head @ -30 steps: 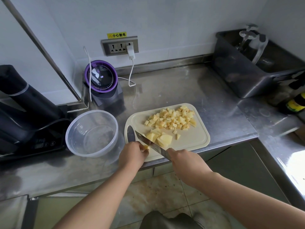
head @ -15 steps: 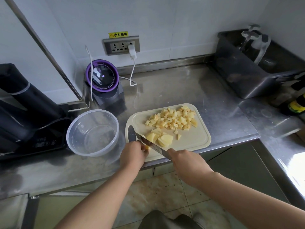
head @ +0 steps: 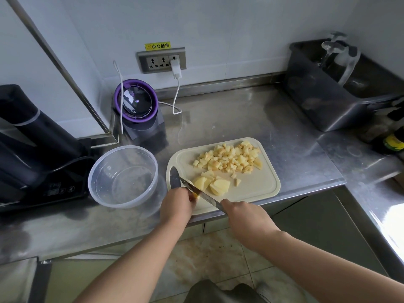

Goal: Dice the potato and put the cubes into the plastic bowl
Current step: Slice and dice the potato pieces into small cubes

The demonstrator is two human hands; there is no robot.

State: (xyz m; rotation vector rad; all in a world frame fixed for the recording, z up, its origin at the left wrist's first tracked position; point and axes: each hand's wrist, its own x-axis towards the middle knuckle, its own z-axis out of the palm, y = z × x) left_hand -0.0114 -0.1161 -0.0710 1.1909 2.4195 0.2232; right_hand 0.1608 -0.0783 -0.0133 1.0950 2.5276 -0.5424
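A cream cutting board (head: 258, 189) lies on the steel counter. A heap of small potato cubes (head: 229, 158) covers its far half. Larger potato chunks (head: 215, 184) lie nearer me. My left hand (head: 177, 204) presses a small potato piece (head: 195, 195) at the board's near left edge, mostly hidden under the fingers. My right hand (head: 242, 215) grips the handle of a knife (head: 196, 190); the blade runs up and left, right beside the left fingers. A clear plastic bowl (head: 123, 178) stands left of the board, with no potato in it.
A purple-rimmed blender (head: 136, 104) stands behind the bowl, its white cable (head: 176, 92) plugged into the wall socket. A black appliance (head: 32, 147) is at the far left. A dark plastic tub (head: 341, 84) sits at the back right, bottles (head: 393, 143) beside it.
Almost nothing has shifted. The knife blade sits slightly lower against the piece under my left fingers. Both hands stay in the same spot.
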